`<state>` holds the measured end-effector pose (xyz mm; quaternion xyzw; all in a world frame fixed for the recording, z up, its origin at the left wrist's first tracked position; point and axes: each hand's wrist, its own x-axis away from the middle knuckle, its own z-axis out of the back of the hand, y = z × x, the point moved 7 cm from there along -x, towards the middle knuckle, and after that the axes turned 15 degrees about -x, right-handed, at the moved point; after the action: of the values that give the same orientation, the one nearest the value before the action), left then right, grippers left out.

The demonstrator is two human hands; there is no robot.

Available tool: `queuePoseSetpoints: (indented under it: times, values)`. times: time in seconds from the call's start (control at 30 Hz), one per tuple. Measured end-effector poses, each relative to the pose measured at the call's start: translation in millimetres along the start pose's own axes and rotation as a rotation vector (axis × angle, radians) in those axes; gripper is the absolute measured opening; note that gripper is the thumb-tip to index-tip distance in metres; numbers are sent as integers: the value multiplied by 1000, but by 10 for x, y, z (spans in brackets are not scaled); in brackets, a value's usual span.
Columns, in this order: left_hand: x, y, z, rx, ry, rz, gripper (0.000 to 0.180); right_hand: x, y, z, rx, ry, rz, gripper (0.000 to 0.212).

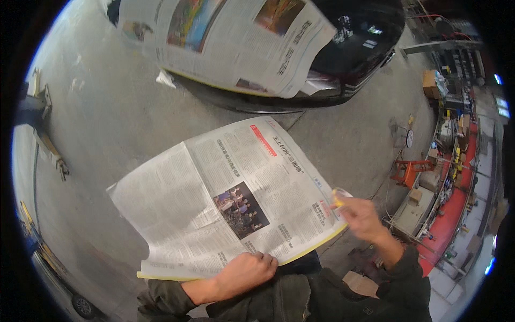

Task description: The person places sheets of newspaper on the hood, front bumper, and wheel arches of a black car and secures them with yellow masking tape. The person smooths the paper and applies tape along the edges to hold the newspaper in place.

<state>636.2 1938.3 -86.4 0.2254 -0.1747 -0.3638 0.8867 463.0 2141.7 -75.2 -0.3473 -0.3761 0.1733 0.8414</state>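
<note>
A large newspaper sheet (pixel 177 198) is spread in front of me, its far corner lifted and its left part sagging. A strip of yellow masking tape (pixel 316 244) runs along its near edge. My left hand (pixel 247 276) is closed on that near edge, left of the middle. At the sheet's right corner, my right hand (pixel 363 219) is closed around a roll of yellow masking tape (pixel 339 197), whose rim shows above the fingers. The fingertips of both hands are partly hidden.
Ahead stands a dark, glossy car (pixel 370 32), partly covered by more newspaper (pixel 214 59). Lift arms (pixel 51 153) reach in at the left. Along the right are a red-edged workbench (pixel 448 220), an orange stool (pixel 412 172), boxes and tools. A car wheel (pixel 83 307) shows at lower left.
</note>
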Motion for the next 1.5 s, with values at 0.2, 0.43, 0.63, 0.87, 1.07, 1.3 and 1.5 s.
queuePoseSetpoints:
  times: [0.2, 0.43, 0.63, 0.87, 1.07, 1.3, 1.5]
  values:
    - [118, -140, -161, 178, 8, 97, 12, -260, -468, -1065, 164, -647, 503, 55]
    - [211, -168, -323, 287, 66, 291, 16, -100, -58, -1220, 395, -587, 626, 38]
    - [308, -439, -831, 441, 41, 158, 39, -265, 338, -1642, 321, -709, 573, 31]
    - [353, -525, -1390, 379, 223, 104, 45, -23, 856, -1927, 305, -774, 381, 28]
    - [136, -988, -1643, 203, 182, 107, 30, -183, 1018, -1664, 517, -533, 372, 22]
    - [-100, -1877, -1775, 102, 442, 296, 14, -467, 1030, -1109, 879, -40, 405, 22]
    - [-285, -2405, -1909, 160, 829, 229, 14, -552, 836, -870, 998, 217, 426, 21]
